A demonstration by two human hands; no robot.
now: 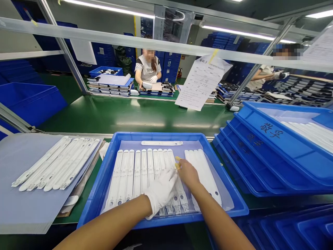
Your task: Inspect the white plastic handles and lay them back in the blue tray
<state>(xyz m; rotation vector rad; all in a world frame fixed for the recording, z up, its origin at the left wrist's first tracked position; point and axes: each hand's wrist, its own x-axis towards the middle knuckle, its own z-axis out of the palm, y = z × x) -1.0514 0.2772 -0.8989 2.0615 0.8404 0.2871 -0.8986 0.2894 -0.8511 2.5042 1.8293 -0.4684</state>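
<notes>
A shallow blue tray (95, 194), lined with a translucent sheet, holds a row of long white plastic strips (144, 166) with rounded ends. My left hand (162, 189), in a white glove, lies over the right part of that row with its fingers stretched out. Bare except for yellow finger cots, my right hand (187, 173) is at the right edge of the row, its fingertips slightly apart beside the last strip. To its right lie several smooth white strips (204, 173), close together. One more strip (161, 143) lies crosswise at the tray's far side.
More white strips (59, 163) rest on stacked sheets (28, 208) at the left. Stacked blue trays (275, 149) stand close on the right. A written paper (203, 81) hangs from the frame rail. Across the green bench (156, 116), a person (148, 69) works.
</notes>
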